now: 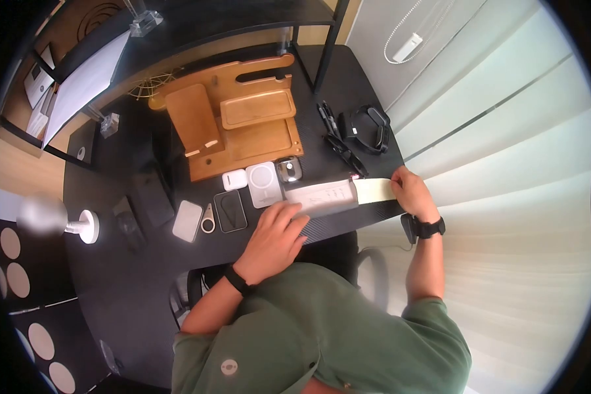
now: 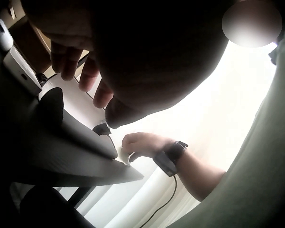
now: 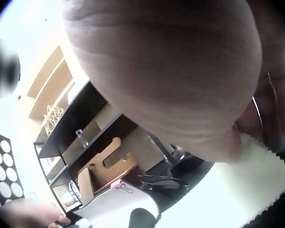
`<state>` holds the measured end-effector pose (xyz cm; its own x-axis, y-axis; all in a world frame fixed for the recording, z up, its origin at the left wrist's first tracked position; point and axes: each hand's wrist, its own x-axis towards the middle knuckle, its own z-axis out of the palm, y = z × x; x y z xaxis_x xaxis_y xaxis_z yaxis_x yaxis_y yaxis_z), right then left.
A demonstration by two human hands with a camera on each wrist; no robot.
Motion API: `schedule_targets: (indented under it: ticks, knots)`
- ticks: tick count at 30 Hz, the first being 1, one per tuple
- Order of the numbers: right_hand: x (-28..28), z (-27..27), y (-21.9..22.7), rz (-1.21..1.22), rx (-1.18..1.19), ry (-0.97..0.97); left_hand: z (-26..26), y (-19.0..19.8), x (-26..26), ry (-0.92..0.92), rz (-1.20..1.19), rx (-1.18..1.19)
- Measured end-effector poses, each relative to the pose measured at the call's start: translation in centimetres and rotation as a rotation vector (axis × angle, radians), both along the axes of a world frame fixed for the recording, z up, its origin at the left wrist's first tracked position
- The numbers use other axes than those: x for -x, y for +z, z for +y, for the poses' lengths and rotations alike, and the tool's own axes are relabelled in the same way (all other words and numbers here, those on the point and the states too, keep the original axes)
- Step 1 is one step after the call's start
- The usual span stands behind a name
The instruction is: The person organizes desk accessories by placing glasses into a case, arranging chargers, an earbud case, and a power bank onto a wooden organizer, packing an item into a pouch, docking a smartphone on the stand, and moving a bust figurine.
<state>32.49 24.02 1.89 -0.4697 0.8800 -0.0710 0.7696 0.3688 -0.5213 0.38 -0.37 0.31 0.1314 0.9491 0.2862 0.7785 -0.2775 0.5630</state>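
My right hand [image 1: 414,196] pinches the right end of a pale yellow-green cleaning cloth [image 1: 374,190] at the table's right edge. The cloth's zigzag-cut border shows close up in the right wrist view, beside thumb and fingers. Left of the cloth, and meeting it, lies a flat whitish piece [image 1: 325,195] with faint markings. Its kind is unclear. A small pink binder clip [image 3: 117,184] sits on its edge. My left hand [image 1: 276,233] is at the whitish piece's left end, fingers loosely bent and spread, fingertips right at its near corner.
A wooden desk stand [image 1: 243,141] stands behind. Before it lie a white earbuds case [image 1: 234,179], a white charging pad [image 1: 264,184], a dark case [image 1: 289,169], a dark phone-sized thing [image 1: 230,210] and a white slab [image 1: 188,221]. Folded glasses [image 1: 345,154] and a headband-like black device [image 1: 373,130] lie back right.
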Motion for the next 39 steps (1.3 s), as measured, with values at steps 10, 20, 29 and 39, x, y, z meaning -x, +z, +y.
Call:
schedule_targets:
  ticks: [10,20,29,39]
  knots:
    - [1.4,-5.5,6.0,-0.047,-0.202,0.147,2.3,0.3,-1.6,-0.103,-0.062,-0.028]
    - [4.1,-10.1,12.3,0.088,-0.15,0.455,4.5,1.3,-4.4,-0.176,-0.431,-0.015]
    - [6.0,-9.0,9.2,0.224,0.016,0.538,2.6,-0.8,-2.2,-0.061,-0.5,0.108]
    - [6.9,-8.3,4.0,0.271,0.031,0.445,1.7,-0.9,-1.0,0.185,-0.513,0.166]
